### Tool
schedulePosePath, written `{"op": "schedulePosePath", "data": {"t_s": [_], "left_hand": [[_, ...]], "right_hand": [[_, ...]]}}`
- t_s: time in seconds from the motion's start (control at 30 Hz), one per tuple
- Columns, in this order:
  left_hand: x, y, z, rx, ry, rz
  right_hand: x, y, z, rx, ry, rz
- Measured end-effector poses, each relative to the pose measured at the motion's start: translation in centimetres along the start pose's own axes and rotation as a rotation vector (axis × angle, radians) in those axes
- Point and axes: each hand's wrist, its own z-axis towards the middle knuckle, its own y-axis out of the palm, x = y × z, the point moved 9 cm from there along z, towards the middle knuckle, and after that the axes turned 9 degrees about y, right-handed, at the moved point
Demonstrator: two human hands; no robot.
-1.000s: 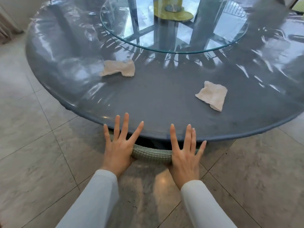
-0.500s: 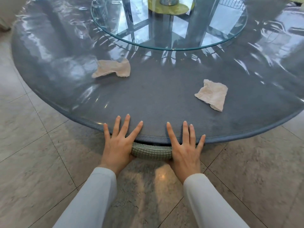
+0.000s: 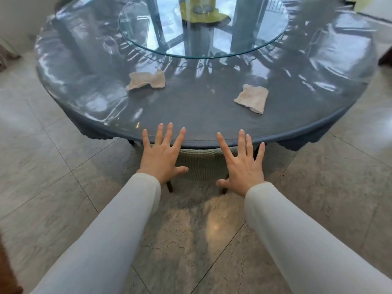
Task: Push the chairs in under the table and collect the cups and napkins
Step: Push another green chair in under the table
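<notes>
A woven pale-green chair (image 3: 201,164) is tucked under the near edge of the round grey table (image 3: 191,115), only its back and two dark legs showing. My left hand (image 3: 162,155) and my right hand (image 3: 241,164) hover with fingers spread on either side of the chair back, thumbs off it, holding nothing. Two crumpled beige napkins lie on the table: the left napkin (image 3: 146,80) beyond my left hand, the right napkin (image 3: 252,98) beyond my right hand. No cups are visible.
A glass turntable (image 3: 203,39) sits at the table's centre with a yellow-green object (image 3: 203,11) on it. A shiny plastic cover lies over the grey tablecloth. Marble floor tiles (image 3: 63,166) surround the table. A dark furniture edge (image 3: 386,58) shows at far right.
My hands have come off the chair back and drawn toward me, still spread. The view has pulled back, showing more of the table, the chair back and its legs.
</notes>
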Motion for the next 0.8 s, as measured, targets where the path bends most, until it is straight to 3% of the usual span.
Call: {"op": "schedulePosePath", "data": {"t_s": [0.27, 0.53, 0.8], "left_hand": [[10.9, -12.0, -4.2, 0.082, 0.108, -0.056], [30.3, -27.4, -9.5, 0.316, 0.337, -0.087], [46.6, -35.5, -17.2, 0.404, 0.461, -0.105]], "right_hand": [[13.3, -11.6, -10.2, 0.129, 0.237, 0.018], [29.6, -23.8, -25.4, 0.25, 0.54, 0.055], [42.7, -30.9, -42.3, 0.334, 0.641, 0.008]]}}
